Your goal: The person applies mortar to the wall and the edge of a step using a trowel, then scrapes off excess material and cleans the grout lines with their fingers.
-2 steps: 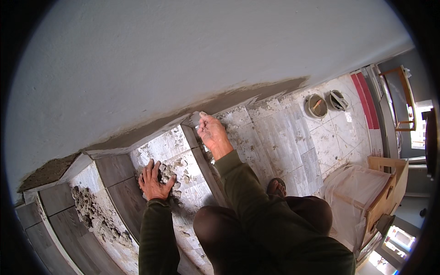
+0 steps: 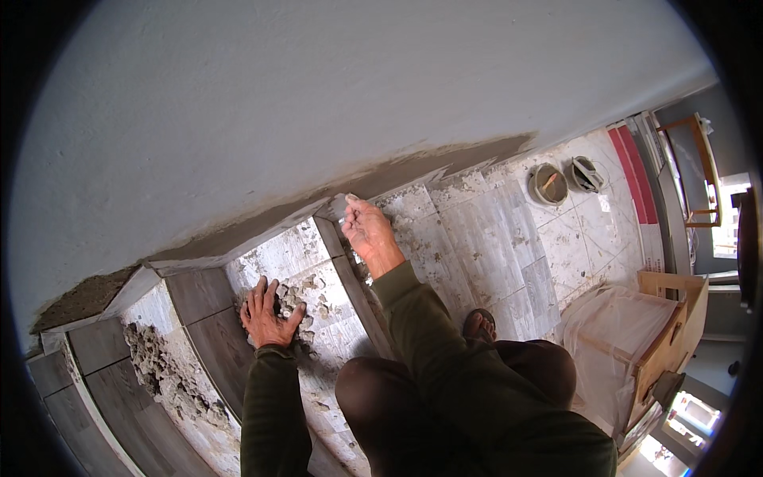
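My left hand (image 2: 269,316) rests with its fingers spread on a tiled stair tread (image 2: 282,250). Loose lumps of grey mortar (image 2: 318,298) lie beside its thumb and under its palm. Farther up, my right hand (image 2: 368,230) is closed at the foot of the wall, beside the end of a dark step riser (image 2: 330,236). Its fingers are pinched around something small that I cannot make out; a pale flat edge shows just left of them. Damp grey mortar (image 2: 397,171) runs as a band along the wall base there.
More mortar rubble (image 2: 171,374) covers the tread at left. A rough patch (image 2: 87,300) breaks the wall beside it. Two buckets, one a round mortar bucket (image 2: 548,184), stand on the white floor at right. A wooden piece of furniture (image 2: 675,334) under plastic sheeting (image 2: 596,334) is at lower right.
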